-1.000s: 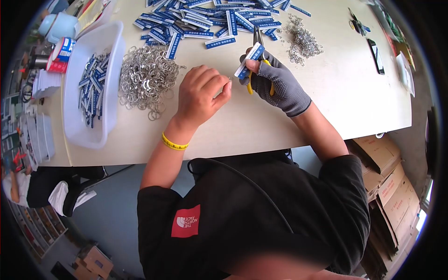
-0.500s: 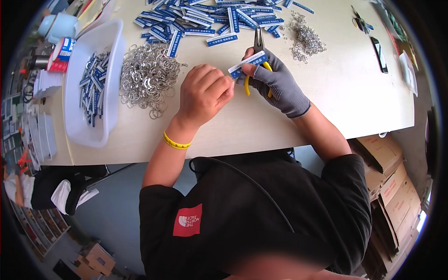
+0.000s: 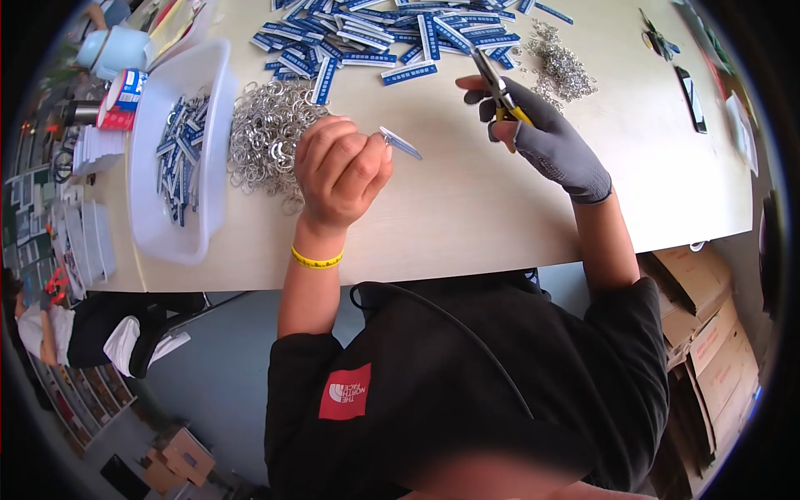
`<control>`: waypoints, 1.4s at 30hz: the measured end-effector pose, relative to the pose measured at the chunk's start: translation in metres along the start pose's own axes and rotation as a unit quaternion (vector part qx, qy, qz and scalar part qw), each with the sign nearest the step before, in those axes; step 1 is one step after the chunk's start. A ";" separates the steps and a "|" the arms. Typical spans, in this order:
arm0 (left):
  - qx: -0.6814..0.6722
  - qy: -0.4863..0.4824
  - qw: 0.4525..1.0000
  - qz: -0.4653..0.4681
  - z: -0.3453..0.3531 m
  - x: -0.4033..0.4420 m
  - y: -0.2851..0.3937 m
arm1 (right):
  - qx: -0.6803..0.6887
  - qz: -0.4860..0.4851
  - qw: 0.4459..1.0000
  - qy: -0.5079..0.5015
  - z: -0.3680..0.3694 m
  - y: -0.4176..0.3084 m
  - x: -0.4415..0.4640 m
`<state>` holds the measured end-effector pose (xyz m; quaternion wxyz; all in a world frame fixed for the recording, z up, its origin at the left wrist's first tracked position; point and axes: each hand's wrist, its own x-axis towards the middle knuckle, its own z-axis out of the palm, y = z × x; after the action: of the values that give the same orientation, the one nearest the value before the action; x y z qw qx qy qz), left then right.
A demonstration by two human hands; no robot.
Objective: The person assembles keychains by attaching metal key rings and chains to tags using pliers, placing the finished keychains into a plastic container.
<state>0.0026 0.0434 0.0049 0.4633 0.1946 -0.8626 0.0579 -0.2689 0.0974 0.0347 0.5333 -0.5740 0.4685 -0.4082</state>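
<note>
At a pale tabletop (image 3: 467,217) in a cluttered workroom, with brown cartons (image 3: 708,308) stacked low and well to the right of the right fingers, and another person (image 3: 50,333) far off to the left of the left ones. With the bare left hand (image 3: 343,167), pinches a blue-and-white tag (image 3: 403,144) by one end, fingers curled narrow upon it, its free end slanting out toward the right hand (image 3: 546,142), nearly edge-on. Cannot tell what else is hidden inside that pinch. In the right hand, gloved in grey with fingertips bare, holds yellow-handled pliers (image 3: 492,75) loosely, fingers partly spread about the handles, nose aimed up and away. Cannot tell the exact opening of that nose. Holds the two hands apart, tag on one side of the gap, pliers on the other.

Just left of the left fingers, has a heap of metal rings (image 3: 265,133); farther left, a white tub (image 3: 216,142) with similar tags inside. Ahead of both sets of fingers, has a broad pile of tags (image 3: 375,37). Just beyond the right fingers, has small metal fittings (image 3: 562,62); farther right, a phone (image 3: 692,100). Below the left fingers, wears a yellow wristband (image 3: 317,260).
</note>
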 end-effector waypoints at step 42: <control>-0.164 -0.004 0.976 -0.139 0.022 -0.008 0.012 | -0.482 -0.260 0.835 0.050 0.034 0.003 -0.007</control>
<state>-0.0152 0.0508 -0.0133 0.4891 0.2343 -0.8266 -0.1506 -0.2378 0.1120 0.0286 0.0387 -0.8380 0.4654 -0.2824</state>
